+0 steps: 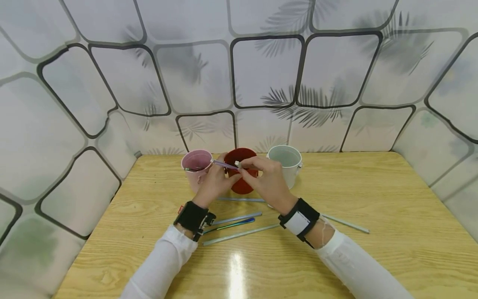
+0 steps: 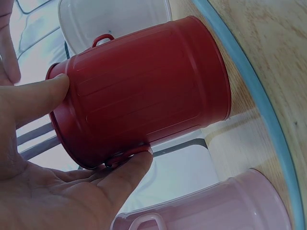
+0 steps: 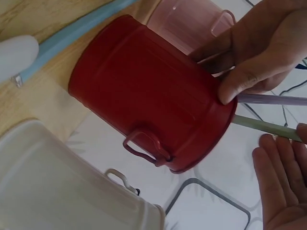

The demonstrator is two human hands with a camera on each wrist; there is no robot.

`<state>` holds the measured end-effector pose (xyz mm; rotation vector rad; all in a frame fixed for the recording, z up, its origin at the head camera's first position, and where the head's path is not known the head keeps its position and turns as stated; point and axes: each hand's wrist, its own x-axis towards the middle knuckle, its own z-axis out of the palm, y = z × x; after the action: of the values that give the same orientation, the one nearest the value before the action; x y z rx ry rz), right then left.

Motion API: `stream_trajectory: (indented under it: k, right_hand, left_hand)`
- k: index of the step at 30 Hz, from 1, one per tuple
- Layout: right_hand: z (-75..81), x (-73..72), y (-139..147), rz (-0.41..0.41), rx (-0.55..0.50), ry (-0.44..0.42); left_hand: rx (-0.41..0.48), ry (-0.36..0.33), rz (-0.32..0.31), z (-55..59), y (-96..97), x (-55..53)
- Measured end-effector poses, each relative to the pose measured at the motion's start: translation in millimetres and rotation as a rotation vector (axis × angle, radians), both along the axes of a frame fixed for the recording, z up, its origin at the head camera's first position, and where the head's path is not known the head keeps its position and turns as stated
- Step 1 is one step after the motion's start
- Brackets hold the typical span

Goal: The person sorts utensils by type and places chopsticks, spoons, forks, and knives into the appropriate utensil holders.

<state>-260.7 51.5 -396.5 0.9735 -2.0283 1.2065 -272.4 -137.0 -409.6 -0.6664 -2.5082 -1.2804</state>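
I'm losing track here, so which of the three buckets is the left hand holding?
The red bucket, in the middle: the left hand grips it near its rim, while the pink bucket and white bucket flank it.

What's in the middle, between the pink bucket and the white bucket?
The red bucket stands between the pink bucket and the white bucket. The head view shows all three, with the left hand holding the red one.

Three buckets, two hands, two wristbands, two sleeves, one counter carrying five rods, two more rods at the red bucket, one white object, the pink bucket's contents too small to count
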Motion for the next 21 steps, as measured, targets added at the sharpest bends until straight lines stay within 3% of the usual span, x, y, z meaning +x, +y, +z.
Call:
stream_trajectory:
  k: [21]
  right_hand:
    - [15.9,9.6,2.7,-0.086,0.182,0.015]
  left_hand:
    - [0.045,-0.032,-0.024,2.5,0.7,4.0]
